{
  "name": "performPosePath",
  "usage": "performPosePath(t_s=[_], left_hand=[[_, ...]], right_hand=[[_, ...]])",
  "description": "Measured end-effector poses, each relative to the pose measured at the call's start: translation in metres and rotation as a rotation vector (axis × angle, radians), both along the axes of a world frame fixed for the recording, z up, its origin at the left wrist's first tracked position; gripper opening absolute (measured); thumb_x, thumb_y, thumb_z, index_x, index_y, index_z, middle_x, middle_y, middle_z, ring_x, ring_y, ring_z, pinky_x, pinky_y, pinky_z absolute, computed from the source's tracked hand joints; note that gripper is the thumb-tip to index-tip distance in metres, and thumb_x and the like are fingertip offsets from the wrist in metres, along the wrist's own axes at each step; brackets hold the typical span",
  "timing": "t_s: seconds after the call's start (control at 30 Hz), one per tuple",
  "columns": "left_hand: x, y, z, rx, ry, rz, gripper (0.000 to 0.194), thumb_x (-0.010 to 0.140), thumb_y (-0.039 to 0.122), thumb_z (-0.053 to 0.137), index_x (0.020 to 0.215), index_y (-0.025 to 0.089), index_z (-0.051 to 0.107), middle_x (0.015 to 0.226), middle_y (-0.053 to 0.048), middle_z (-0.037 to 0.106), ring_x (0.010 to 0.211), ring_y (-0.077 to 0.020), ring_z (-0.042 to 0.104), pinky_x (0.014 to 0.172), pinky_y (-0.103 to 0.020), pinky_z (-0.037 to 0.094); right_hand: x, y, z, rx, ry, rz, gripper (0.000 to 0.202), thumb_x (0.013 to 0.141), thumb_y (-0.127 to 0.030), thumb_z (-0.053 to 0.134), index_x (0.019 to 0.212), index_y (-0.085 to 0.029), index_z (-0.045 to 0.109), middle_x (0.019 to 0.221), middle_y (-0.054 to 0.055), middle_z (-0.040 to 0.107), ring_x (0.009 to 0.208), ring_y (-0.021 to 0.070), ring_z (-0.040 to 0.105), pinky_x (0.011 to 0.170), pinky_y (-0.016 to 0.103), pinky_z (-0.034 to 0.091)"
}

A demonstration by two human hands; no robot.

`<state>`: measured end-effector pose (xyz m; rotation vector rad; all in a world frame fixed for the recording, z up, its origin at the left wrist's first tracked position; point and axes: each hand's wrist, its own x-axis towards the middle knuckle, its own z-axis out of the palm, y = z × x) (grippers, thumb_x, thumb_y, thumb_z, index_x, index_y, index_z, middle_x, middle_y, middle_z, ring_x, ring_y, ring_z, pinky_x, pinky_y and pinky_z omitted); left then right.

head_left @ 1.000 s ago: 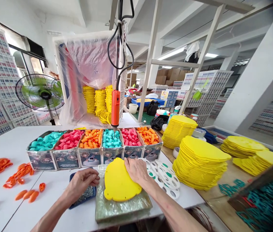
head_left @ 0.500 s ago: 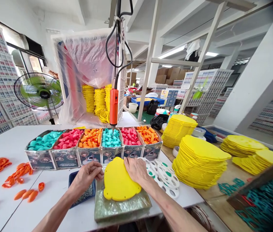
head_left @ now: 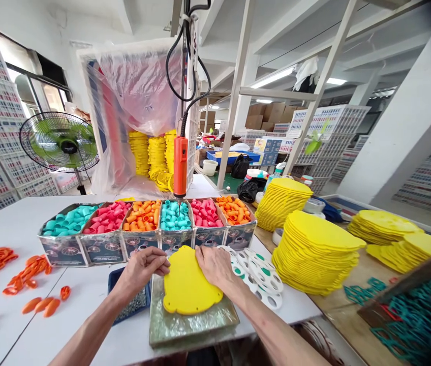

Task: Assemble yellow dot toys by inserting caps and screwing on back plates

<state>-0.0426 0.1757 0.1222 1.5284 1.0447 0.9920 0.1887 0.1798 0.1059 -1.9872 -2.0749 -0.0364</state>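
A yellow plastic panel [head_left: 190,287] with a lobed outline and small holes near its edge lies on a plastic-wrapped greenish block [head_left: 196,330]. My right hand [head_left: 215,265] grips the panel at its upper right edge, the fingers bent over its top. At the panel's upper left is my left hand [head_left: 145,267], thumb and fingertips pinched together close to the edge; whatever is between them is too small to make out. Partly behind my left forearm stands a dark blue tray [head_left: 115,284] of small metal screws. An orange electric screwdriver [head_left: 180,168] hangs above, tip down.
A row of boxes [head_left: 141,244] holds teal, pink and orange plastic pieces. White discs [head_left: 263,274] with holes lie right of the block, beside stacked yellow panels [head_left: 316,256]. Orange parts [head_left: 32,274] are scattered at left. A crate of teal parts [head_left: 417,315] stands at right.
My left hand has moved slightly right and up, to the panel's upper left edge. My right hand keeps its place on the panel.
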Motion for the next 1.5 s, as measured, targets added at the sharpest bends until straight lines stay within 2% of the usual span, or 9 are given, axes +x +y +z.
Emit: performPosePath(t_s=[0.17,0.43,0.77,1.0,1.2,1.4,1.5], left_hand=[[0.003,0.003,-0.001,-0.006,0.0,-0.017,0.037,0.082,0.052,0.071,0.088,0.016,0.068,0.076,-0.007,0.078,0.069,-0.0222,0.075,0.068,-0.033,0.061],[0.009,0.004,0.006,0.025,0.041,0.001,0.034,0.082,0.051,0.071,0.087,0.017,0.069,0.073,-0.006,0.076,0.068,-0.0218,0.073,0.067,-0.033,0.059],[0.027,0.012,0.016,0.063,0.085,0.035,0.031,0.075,0.049,0.073,0.077,0.018,0.074,0.062,-0.001,0.067,0.056,-0.0163,0.06,0.057,-0.027,0.05],[0.033,0.021,0.014,0.078,0.104,0.095,0.031,0.073,0.048,0.074,0.072,0.017,0.072,0.058,0.001,0.063,0.052,-0.0141,0.053,0.05,-0.025,0.041],[0.036,0.03,0.013,0.034,0.064,0.066,0.034,0.073,0.05,0.073,0.068,0.017,0.07,0.057,0.001,0.064,0.05,-0.0132,0.055,0.052,-0.025,0.044],[0.038,0.028,0.014,-0.037,-0.024,0.042,0.034,0.074,0.05,0.075,0.071,0.016,0.071,0.06,0.001,0.065,0.052,-0.0124,0.055,0.054,-0.024,0.043],[0.04,0.027,0.014,-0.073,-0.067,0.038,0.035,0.074,0.05,0.077,0.071,0.016,0.07,0.061,0.001,0.065,0.052,-0.0113,0.054,0.054,-0.023,0.042]], right_hand=[[0.0,0.0,0.001,-0.012,0.011,0.0,0.053,0.105,-0.038,0.03,0.093,-0.016,0.076,0.093,0.015,0.079,0.088,0.0255,0.076,0.076,0.031,0.048],[0.001,0.001,0.001,-0.026,0.01,0.005,0.054,0.106,-0.039,0.028,0.091,-0.017,0.075,0.094,0.015,0.08,0.088,0.0257,0.076,0.077,0.031,0.048],[0.001,0.001,0.002,-0.029,0.015,0.001,0.053,0.106,-0.038,0.029,0.091,-0.018,0.076,0.095,0.013,0.08,0.091,0.0253,0.076,0.077,0.03,0.047],[0.0,0.0,0.003,-0.035,0.016,0.005,0.053,0.106,-0.039,0.03,0.092,-0.017,0.076,0.093,0.015,0.08,0.09,0.0262,0.077,0.077,0.032,0.048],[0.001,0.0,0.002,-0.019,0.017,0.017,0.052,0.105,-0.038,0.03,0.09,-0.018,0.075,0.091,0.014,0.08,0.086,0.0267,0.077,0.073,0.032,0.047],[-0.001,-0.001,0.006,0.033,0.026,0.029,0.045,0.103,-0.037,0.035,0.087,-0.018,0.072,0.084,0.015,0.079,0.081,0.0277,0.075,0.072,0.034,0.046],[-0.004,-0.005,0.013,0.094,0.06,0.062,0.033,0.101,-0.037,0.042,0.095,-0.018,0.069,0.092,0.013,0.078,0.091,0.0283,0.072,0.076,0.033,0.047]])
